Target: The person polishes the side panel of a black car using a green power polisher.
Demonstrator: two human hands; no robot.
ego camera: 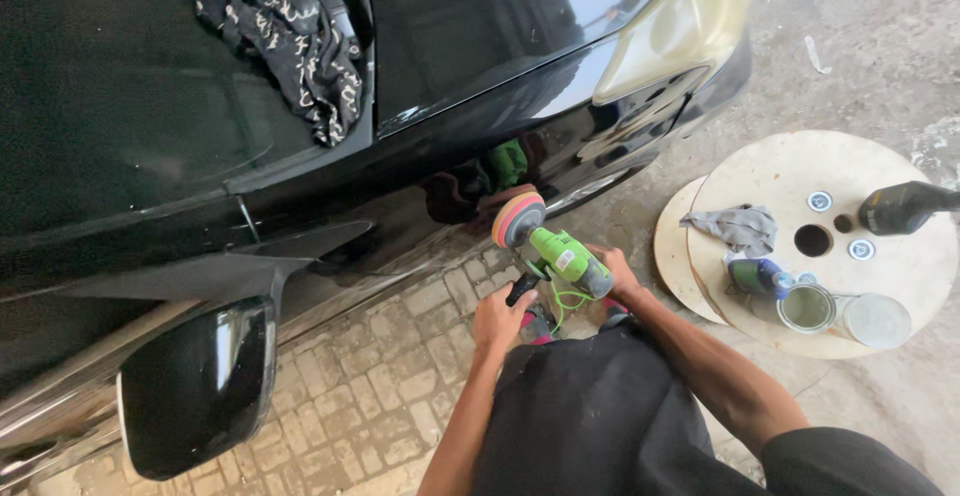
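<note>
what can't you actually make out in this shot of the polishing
Head view only:
- Where the polisher pad meets the black car: the pad's face is turned away.
- Left hand fingers: wrapped round the side handle, hidden.
- Right hand palm: behind the tool body.
- Open tin contents: too small to tell.
- Dark bottle: cut off by the right edge.

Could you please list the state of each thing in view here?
Green handheld polisher: gripped by both hands, orange pad against the black car door.
Left hand: closed on the side handle.
Right hand: closed on the body.
Round tin: open, lid beside it.
Grey rag: crumpled on the wooden spool.
</note>
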